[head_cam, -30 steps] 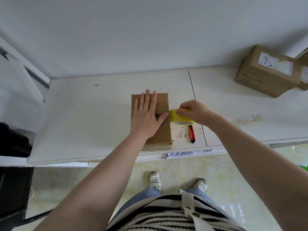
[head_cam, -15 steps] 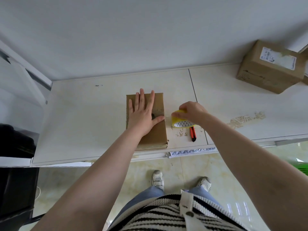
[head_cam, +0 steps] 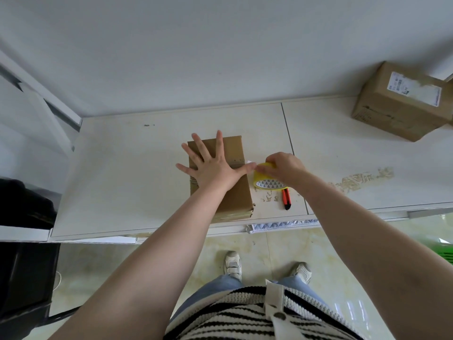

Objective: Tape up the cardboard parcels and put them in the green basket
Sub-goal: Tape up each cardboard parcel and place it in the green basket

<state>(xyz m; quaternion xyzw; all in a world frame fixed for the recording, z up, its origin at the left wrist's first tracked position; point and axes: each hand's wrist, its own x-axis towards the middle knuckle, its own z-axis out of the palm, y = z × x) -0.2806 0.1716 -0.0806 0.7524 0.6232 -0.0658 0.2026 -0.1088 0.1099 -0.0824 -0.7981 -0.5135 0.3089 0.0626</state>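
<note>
A flat brown cardboard parcel (head_cam: 235, 197) lies near the front edge of the white table (head_cam: 122, 173). My left hand (head_cam: 212, 169) presses flat on the parcel's top with fingers spread, the thumb reaching its right edge. My right hand (head_cam: 284, 169) grips a yellow tape roll (head_cam: 266, 182) right beside the parcel's right side, with a short clear strip running to the parcel under my left thumb. A sliver of the green basket (head_cam: 445, 251) shows at the right edge, down by the floor.
An orange utility knife (head_cam: 286, 198) lies on the table just below the tape roll. A larger labelled cardboard box (head_cam: 397, 111) sits at the back right. A black chair or bin (head_cam: 22, 266) stands at the left. Torn tape residue (head_cam: 362, 179) marks the table.
My left hand has spread its fingers wider on the parcel. My right hand has tilted the tape roll and stays at the parcel's right edge.
</note>
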